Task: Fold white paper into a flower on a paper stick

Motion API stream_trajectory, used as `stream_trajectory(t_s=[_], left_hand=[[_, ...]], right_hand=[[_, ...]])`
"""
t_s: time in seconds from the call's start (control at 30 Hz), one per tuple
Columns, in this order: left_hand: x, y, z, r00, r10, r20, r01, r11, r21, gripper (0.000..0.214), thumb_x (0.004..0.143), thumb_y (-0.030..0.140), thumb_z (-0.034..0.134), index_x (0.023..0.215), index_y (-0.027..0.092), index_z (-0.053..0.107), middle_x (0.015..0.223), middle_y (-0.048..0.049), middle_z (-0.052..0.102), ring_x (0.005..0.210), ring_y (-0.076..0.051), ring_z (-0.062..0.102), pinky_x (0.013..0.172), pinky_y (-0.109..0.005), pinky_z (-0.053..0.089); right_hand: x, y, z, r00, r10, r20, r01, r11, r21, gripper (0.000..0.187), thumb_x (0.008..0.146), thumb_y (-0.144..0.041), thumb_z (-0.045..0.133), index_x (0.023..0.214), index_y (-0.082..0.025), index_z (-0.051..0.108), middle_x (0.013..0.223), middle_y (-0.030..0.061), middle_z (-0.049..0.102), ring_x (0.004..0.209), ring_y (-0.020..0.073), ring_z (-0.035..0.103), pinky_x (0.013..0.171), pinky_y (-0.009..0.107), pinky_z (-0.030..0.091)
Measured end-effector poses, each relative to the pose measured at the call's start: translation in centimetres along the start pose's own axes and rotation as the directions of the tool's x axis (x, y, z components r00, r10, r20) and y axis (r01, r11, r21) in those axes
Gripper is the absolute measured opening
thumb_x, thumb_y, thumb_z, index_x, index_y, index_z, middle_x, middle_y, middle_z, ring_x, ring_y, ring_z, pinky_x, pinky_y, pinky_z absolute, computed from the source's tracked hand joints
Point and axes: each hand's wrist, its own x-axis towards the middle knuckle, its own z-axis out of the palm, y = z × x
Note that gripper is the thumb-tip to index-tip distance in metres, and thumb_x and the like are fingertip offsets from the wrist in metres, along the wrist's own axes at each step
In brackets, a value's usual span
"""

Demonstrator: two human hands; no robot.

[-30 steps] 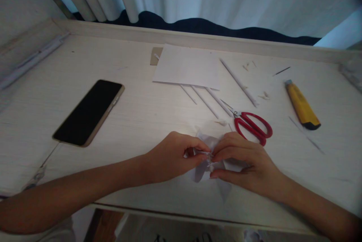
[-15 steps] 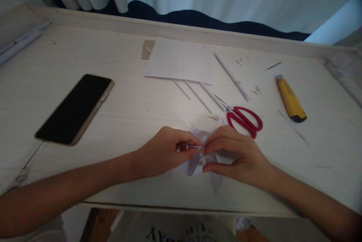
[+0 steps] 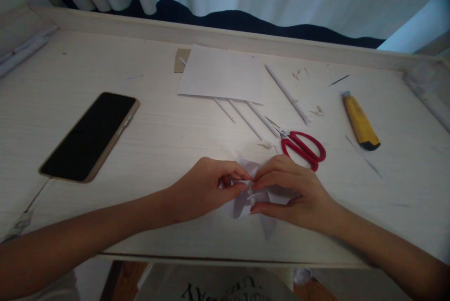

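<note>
Both hands meet at the near edge of the tabletop, working a small folded paper shape. The left hand has its grip pinched together on a thin white stick or rolled strip at the middle of the paper; the right hand pinches the same spot from the other side, thumb below and fingers on top. Each grip is clamped on the paper piece, and the fingertips of the two hands almost touch. The paper lies flat on the tabletop under the hands, with pointed flaps showing at the lower edge and above the fingers — what sits at its very centre is too small to tell.

Judging from how things lie, the cutting and rolling look mostly done: several thin rolled paper sticks lie ready beyond the hands, partly under a white sheet, and small scraps are scattered near them. The red scissors rest just beyond the right hand, blades together, and the yellow box cutter lies well apart to the right — neither is in use. The paper shape is folded, and the work in hand seems to be joining its centre to a stick; that joint does not look finished. A phone lies face up to the left.
</note>
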Motion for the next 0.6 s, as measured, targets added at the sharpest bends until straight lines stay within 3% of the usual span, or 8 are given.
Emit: stream_trajectory(t_s=[0.6], left_hand=[[0.14, 0.19, -0.13, 0.999, -0.035, 0.031, 0.035, 0.999, -0.020, 0.015, 0.075, 0.020, 0.054, 0.085, 0.021, 0.065, 0.060, 0.0049, 0.060, 0.050, -0.005, 0.045, 0.051, -0.015, 0.035]], right_hand=[[-0.11, 0.01, 0.11, 0.999, 0.033, 0.044, -0.035, 0.999, 0.041, 0.019, 0.065, -0.028, 0.068, 0.076, -0.016, 0.058, 0.076, 0.0024, 0.059, 0.076, 0.0132, 0.051, 0.067, 0.029, 0.040]])
